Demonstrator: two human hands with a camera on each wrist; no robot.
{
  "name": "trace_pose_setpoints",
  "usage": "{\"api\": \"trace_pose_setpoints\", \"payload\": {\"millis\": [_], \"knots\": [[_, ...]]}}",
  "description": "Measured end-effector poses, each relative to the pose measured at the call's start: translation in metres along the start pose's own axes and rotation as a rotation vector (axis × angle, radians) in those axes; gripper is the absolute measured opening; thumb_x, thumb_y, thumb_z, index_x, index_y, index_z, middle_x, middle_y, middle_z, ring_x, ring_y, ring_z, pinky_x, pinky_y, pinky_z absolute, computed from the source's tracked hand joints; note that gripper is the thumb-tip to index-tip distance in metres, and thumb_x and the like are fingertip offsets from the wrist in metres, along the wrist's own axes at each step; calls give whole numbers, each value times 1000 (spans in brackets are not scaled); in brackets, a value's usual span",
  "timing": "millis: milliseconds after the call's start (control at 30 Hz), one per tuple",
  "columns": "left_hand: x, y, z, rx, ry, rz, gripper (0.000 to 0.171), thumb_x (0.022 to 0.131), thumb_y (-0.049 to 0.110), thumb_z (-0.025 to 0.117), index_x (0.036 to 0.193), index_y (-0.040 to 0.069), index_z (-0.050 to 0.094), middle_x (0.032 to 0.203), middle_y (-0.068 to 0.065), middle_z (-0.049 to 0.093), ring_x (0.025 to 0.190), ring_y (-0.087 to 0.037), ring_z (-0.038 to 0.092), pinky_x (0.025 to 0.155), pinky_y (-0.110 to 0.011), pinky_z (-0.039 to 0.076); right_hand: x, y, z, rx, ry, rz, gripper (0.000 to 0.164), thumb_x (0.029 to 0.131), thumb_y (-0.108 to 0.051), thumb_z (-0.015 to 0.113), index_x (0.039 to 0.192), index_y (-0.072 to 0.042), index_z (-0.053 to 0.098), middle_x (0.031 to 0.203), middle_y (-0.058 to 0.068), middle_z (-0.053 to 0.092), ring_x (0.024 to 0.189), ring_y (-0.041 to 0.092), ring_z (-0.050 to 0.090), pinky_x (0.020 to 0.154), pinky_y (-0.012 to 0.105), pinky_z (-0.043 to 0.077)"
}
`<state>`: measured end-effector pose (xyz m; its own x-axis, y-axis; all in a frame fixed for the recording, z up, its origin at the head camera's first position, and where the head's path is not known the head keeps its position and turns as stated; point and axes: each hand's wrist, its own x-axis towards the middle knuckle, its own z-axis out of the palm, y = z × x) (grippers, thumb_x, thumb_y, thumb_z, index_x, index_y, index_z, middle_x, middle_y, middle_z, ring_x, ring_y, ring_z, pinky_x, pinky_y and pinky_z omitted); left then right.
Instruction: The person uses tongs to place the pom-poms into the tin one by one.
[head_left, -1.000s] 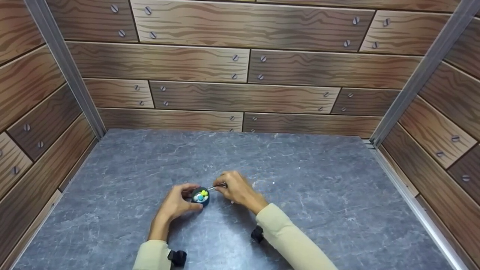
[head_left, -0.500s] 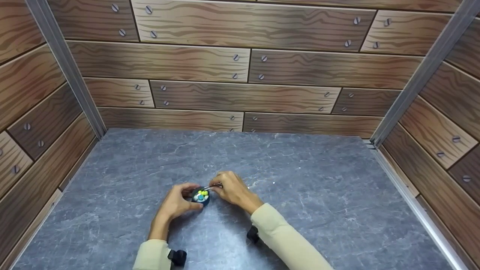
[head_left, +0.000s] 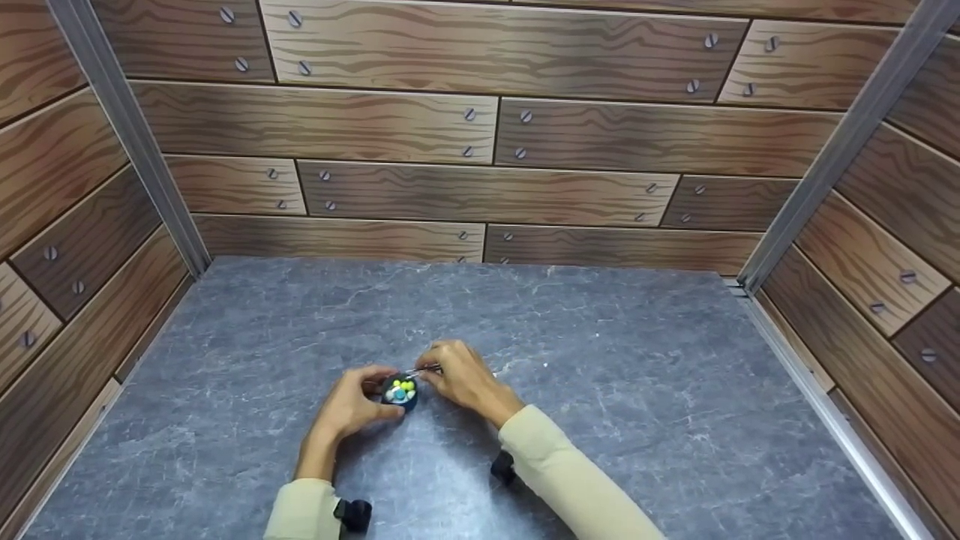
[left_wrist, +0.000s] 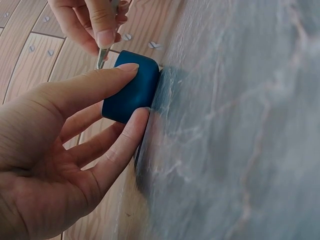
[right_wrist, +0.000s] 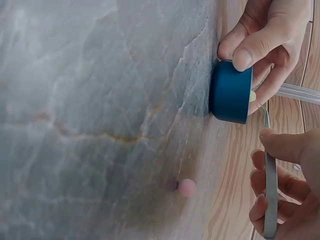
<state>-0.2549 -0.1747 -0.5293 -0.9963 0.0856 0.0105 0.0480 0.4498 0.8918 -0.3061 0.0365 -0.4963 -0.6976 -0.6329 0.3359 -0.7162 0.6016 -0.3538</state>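
Tweezer tips too small in the head view to make out, so cannot tell whether they pinch anything; contents of the blue round container (left_wrist: 136, 90) hidden behind its wall in the left wrist view, and all but a bit of yellow at the rim hidden in the right wrist view; tail of the tweezers (right_wrist: 270, 185) covered by the right hand (head_left: 463, 376) in the head view; both forearms cut off at the lower edge. Head view alone shows the inside: yellow balls (head_left: 406, 386), a blue ball (head_left: 400, 394) and white pieces, count uncertain; right wrist view alone clearly shows a pink ball (right_wrist: 187, 187) on the marbled tabletop (head_left: 637, 375), well apart from the container. Left hand (head_left: 351, 405) holds the container round its sides, thumb along the wall, one finger low near the base; container stands upright on the tabletop, opening up, between thumb and fingers; right hand pinches the tweezers between thumb and fingers, narrow grip, container just beyond its fingertips, tweezer tips at the rim.
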Motion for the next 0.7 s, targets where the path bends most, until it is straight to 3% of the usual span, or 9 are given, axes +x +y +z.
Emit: {"api": "trace_pose_setpoints", "payload": {"millis": [700], "knots": [[0,-1,0,-6,11,22,57,73,4,92,126,2,71,122,-17,74,108,-31,71,96,-50,57,-1,2,2,-8,-28,14,13,87,-7,80,99,-10,82,95,6,78,88,20,74,80,30,61]]}}
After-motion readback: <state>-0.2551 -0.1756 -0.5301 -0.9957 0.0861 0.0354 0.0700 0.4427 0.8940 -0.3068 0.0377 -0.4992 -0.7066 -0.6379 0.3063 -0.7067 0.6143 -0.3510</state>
